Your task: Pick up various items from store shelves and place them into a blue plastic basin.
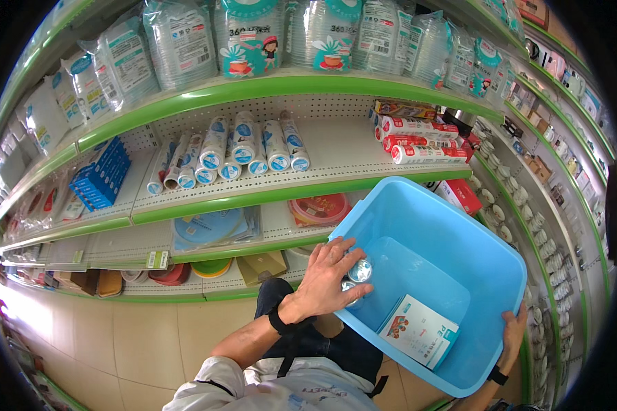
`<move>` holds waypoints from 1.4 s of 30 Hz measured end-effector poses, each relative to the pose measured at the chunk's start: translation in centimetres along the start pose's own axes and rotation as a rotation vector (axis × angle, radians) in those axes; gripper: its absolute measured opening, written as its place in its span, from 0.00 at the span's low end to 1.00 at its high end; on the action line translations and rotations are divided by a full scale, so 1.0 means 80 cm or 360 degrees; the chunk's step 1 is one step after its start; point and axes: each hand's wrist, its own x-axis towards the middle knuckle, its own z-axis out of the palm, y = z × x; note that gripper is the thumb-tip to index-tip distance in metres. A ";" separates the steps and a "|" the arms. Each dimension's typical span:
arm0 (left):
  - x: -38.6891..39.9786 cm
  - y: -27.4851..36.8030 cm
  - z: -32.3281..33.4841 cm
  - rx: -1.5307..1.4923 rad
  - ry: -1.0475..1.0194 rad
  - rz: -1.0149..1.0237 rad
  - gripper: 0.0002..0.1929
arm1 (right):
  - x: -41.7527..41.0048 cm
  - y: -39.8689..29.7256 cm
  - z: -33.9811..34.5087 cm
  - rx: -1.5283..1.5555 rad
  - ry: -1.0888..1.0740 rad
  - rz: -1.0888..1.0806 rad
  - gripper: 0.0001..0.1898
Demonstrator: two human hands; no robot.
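Note:
A light blue plastic tub (432,226) is held tilted before me, over my lap. On its right side, my right hand (514,329) grips the rim, with the fingers partly hidden behind the wall. My left hand (334,277) reaches over the left rim, fingers spread. Under and beside those fingers are two cylinders with shiny silver ends, an upper one (360,271) and a lower one (348,288). Whether the left hand holds them is hidden. Flat white and teal packets (419,331) with printing lie stacked on the tub's floor near the front wall.
Green-edged shelves (267,198) curve around the front. Plastic-wrapped bowls (249,41) fill the upper one; below sit white and blue rolls (244,138), red and white rolls (424,141) and blue boxes (100,174). Crockery shelves (540,236) run along the right. Floor tiles (144,339) show at lower left.

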 end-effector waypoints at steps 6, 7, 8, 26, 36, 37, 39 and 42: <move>-0.001 -0.002 0.001 0.0027 0.0073 0.0030 0.30 | 0.001 0.004 0.001 -0.0216 0.0109 -0.0012 0.39; 0.000 -0.001 0.001 0.0021 0.0085 0.0033 0.30 | 0.003 0.005 0.002 -0.0197 0.0153 -0.0013 0.39; -0.003 0.002 -0.001 0.0022 0.0082 0.0015 0.29 | 0.004 0.005 0.002 -0.0186 0.0112 -0.0015 0.39; 0.003 -0.035 -0.017 -0.0250 0.0142 -0.0148 0.30 | 0.009 0.030 0.003 0.0135 0.0102 0.0013 0.39; 0.019 -0.054 -0.003 -0.0246 0.0074 -0.0219 0.35 | -0.021 -0.016 0.010 -0.0172 0.0128 -0.0166 0.33; 0.023 -0.055 -0.001 -0.0244 0.0015 -0.0283 0.36 | -0.021 -0.015 0.012 -0.0180 0.0136 -0.0141 0.32; 0.031 -0.045 0.009 -0.0234 -0.0003 -0.0259 0.36 | -0.027 -0.021 0.004 -0.0228 0.0162 -0.0065 0.31; 0.028 -0.030 0.024 -0.0049 0.0053 -0.0176 0.33 | -0.022 -0.008 -0.006 -0.0354 0.0173 -0.0023 0.29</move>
